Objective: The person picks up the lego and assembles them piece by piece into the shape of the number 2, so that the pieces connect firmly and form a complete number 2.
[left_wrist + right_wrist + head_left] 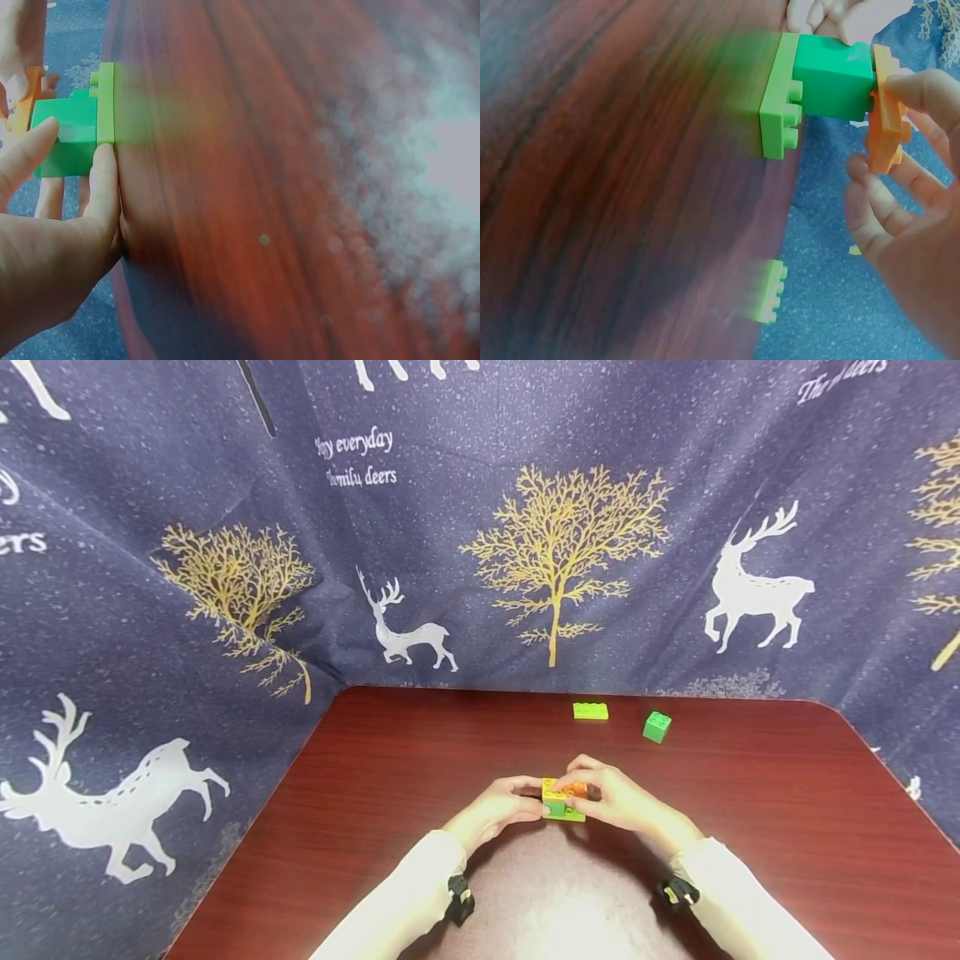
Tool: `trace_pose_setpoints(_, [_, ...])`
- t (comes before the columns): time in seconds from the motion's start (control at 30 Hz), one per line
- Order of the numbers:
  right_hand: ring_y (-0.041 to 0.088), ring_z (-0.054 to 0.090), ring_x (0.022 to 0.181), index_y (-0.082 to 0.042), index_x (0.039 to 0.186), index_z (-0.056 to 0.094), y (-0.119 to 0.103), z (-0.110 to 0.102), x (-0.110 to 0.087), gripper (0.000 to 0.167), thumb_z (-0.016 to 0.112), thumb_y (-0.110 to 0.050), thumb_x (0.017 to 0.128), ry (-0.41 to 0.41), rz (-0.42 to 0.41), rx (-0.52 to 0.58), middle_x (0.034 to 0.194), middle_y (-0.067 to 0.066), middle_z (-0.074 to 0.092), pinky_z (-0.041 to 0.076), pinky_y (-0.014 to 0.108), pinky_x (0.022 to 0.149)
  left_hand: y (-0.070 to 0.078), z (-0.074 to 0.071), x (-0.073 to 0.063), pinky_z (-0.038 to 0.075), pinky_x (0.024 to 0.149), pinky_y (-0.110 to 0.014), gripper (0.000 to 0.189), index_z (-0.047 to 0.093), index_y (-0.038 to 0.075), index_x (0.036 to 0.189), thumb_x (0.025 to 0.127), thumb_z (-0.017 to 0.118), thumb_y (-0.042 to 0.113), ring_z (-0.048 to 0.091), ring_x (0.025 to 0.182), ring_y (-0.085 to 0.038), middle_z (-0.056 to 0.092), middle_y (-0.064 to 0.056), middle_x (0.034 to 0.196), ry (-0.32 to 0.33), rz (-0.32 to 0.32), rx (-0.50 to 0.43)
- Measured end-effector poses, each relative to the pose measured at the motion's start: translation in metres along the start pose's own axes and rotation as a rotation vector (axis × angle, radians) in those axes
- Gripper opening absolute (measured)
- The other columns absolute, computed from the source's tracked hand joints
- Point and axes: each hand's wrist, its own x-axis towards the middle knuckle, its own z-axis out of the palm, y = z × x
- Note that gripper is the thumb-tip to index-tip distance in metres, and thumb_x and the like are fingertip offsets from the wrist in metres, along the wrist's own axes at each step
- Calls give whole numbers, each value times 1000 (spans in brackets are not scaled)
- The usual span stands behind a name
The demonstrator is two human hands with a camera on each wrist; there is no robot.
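A green toy block [67, 131] stands on one end of a lime studded plate [774, 112], which lies on the table. My left hand [498, 806] grips the block from its left, the thumb against its side and a fingertip low down by the plate. Over the block sits a thin orange studded plate [886, 124], its free end jutting past the block to the right. My right hand [615, 797] pinches this orange plate between thumb and fingers. In the right wrist view it meets the block's top at a slight slant.
Farther back on the dark red wooden table [420, 735] lie another lime studded plate [590, 712] and, to its right, a second green block [656, 727]. A blue cloth [465, 568] with deer and trees hangs behind the table's back edge.
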Motion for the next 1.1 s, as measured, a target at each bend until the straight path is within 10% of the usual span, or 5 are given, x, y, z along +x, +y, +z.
trace_pose_setpoints(1.1, [14, 52, 78, -13, 105, 71, -7, 1, -1, 29, 69, 0, 79, -20, 79, -83, 100, 5, 55, 45, 23, 62, 3, 1, -1, 54, 86, -36, 45, 59, -7, 123, 79, 67, -11, 67, 87, -21, 65, -17, 113, 5, -9, 4])
